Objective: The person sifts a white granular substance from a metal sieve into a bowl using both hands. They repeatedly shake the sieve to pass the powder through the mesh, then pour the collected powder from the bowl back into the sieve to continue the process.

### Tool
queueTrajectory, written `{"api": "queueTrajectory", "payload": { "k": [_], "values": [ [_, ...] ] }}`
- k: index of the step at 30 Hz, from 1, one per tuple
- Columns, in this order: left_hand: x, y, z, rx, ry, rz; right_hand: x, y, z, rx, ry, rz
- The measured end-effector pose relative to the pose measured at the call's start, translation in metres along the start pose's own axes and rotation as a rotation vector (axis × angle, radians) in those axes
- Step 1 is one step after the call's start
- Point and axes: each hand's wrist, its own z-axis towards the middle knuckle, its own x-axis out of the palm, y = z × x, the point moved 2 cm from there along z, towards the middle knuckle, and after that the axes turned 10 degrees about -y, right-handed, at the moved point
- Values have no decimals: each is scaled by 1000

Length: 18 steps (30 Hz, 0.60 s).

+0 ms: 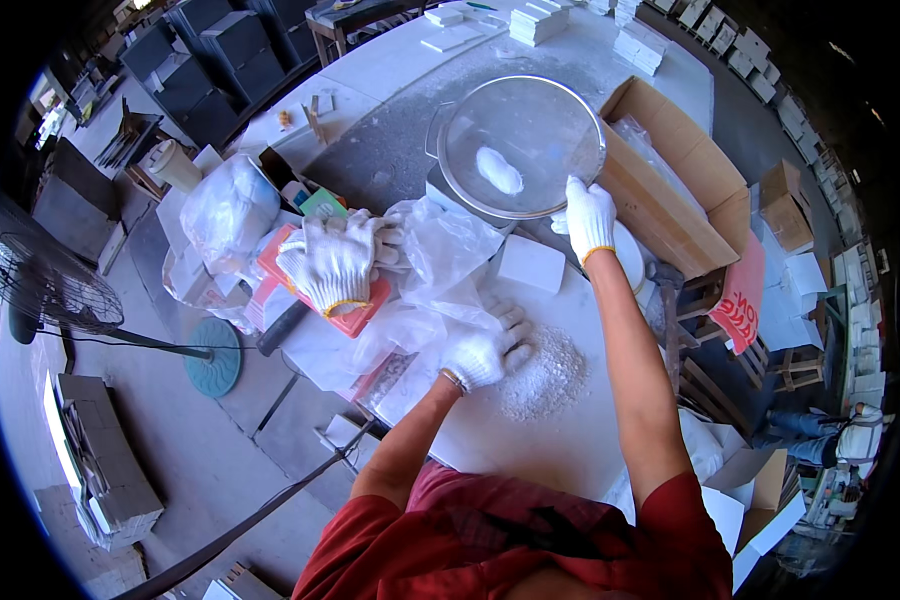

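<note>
A white knit glove covers each of my hands. My right hand (587,217) is closed on the near right rim of a round mesh sieve (552,125), at the far middle of the table. A white lump of powder (499,171) lies in the sieve. What is under the sieve is mostly hidden. Lower down, my left hand (477,355) rests at the left edge of a pile of white, crumbly granules (550,375), its fingers spread and partly blending into the pile. Crumpled clear plastic bags (440,245) lie just beyond it.
Several loose white gloves (325,260) lie on an orange-red box at the left. An open cardboard box (670,185) stands right of the sieve. White tile stacks (538,22) sit at the far end. A standing fan (55,285) is at the left, on the floor.
</note>
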Motion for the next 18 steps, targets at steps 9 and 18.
{"api": "queueTrajectory", "payload": {
  "k": [9,18],
  "values": [
    [-2,-5,4,66,-132,47,2,-2,2,-77,10,-94],
    [-2,-2,3,25,-44,12,-6,-9,14,11,5,6]
  ]
}}
